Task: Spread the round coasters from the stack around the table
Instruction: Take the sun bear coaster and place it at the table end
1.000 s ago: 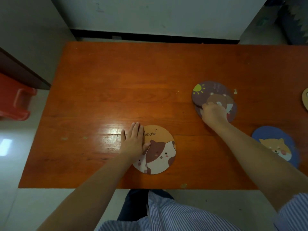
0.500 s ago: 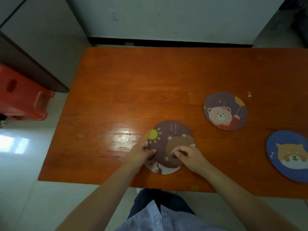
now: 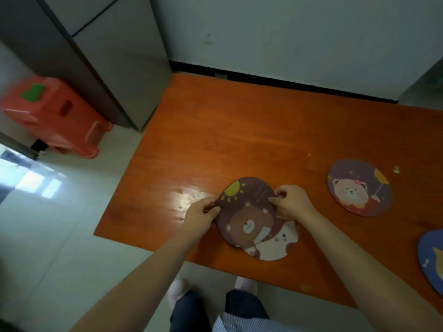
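Note:
A brown round coaster with a sun and a bear point(image 3: 247, 212) is tilted up above the orange table point(image 3: 239, 130). My left hand point(image 3: 201, 216) pinches its left edge and my right hand point(image 3: 291, 202) pinches its right edge. Under it, near the table's front edge, lies a white cat coaster point(image 3: 278, 245), partly covered. A purple coaster with a pink bear point(image 3: 359, 188) lies flat to the right. A blue dog coaster point(image 3: 431, 257) is cut off at the right frame edge.
A red plastic stool point(image 3: 55, 116) stands on the floor to the left. A grey cabinet point(image 3: 115, 58) stands beside the table's far left corner. A wall with a black baseboard runs behind the table. My legs and feet show below the front edge.
The brown bear coaster, lying over the cat coaster half a second ago, is now lifted at an angle by both hands. The camera has swung left and up.

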Demonstrator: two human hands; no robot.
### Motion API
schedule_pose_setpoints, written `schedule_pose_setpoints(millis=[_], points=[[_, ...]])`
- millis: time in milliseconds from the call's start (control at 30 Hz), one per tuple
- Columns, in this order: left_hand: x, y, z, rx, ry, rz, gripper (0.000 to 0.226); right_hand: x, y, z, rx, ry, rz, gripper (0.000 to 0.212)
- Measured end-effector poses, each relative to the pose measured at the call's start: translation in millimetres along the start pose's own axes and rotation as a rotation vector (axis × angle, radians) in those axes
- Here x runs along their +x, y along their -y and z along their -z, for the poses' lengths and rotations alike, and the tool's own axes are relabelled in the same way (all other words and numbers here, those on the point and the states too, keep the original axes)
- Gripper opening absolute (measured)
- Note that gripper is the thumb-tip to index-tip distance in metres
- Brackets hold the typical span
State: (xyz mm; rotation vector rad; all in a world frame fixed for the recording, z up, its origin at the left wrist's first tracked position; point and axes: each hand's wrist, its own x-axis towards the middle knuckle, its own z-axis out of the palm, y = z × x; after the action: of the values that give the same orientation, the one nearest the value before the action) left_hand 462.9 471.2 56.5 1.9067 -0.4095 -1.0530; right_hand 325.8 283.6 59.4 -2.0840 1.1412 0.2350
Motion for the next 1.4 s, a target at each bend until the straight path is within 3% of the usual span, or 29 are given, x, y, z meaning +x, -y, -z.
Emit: schedule_pose_setpoints(millis=[67, 167, 300, 400, 500, 767, 933, 1100, 1200, 1300, 1400], points=[[-0.5, 3.4, 33.7, -0.098, -0.054, 0.041, 0.021, -1.0, 34.4, -9.2, -0.003, -0.011, 0.097, 0.029], [-1.1, 11.8, 92.0, -0.250, -0.226, 0.120, 0.019, -3.3, 97.4, -33.6, 0.029, 0.005, 0.215, 0.018], [-5.0, 23.9, 177.4, -0.430, -0.273, 0.208, 0.022, 0.7, 184.4, -80.5, 0.131, 0.036, 0.229, 0.011], [-5.5, 39.0, 252.8, -0.414, -0.381, 0.211, 0.023, 5.1, 250.7, -120.9, 0.191, 0.031, 0.222, 0.006], [-3.8, 52.2, 331.9, -0.278, -0.480, 0.138, 0.021, 6.9, 320.9, -163.8, 0.214, -0.007, 0.252, 0.018], [19.2, 67.2, 474.8, -0.158, -0.514, 0.063, 0.031, 30.9, 440.8, -236.6, 0.338, -0.010, 0.232, 0.017], [83.1, 54.7, 509.6, -0.078, -0.549, 0.033, 0.009, 82.8, 467.6, -239.8, 0.395, -0.002, 0.201, 0.004], [175.5, 7.5, 519.7, 0.029, -0.446, -0.028, 0.022, 158.6, 482.4, -215.7, 0.461, -0.070, 0.122, 0.000], [227.1, -26.6, 518.5, 0.083, -0.382, -0.071, 0.029, 199.0, 489.9, -193.9, 0.490, -0.117, 0.063, 0.012], [270.5, -63.2, 509.6, 0.164, -0.351, -0.122, 0.030, 226.2, 490.5, -167.1, 0.530, -0.185, 0.023, 0.004], [305.7, -96.8, 484.7, 0.237, -0.252, -0.180, 0.028, 236.2, 470.6, -143.8, 0.587, -0.283, -0.071, 0.010]])
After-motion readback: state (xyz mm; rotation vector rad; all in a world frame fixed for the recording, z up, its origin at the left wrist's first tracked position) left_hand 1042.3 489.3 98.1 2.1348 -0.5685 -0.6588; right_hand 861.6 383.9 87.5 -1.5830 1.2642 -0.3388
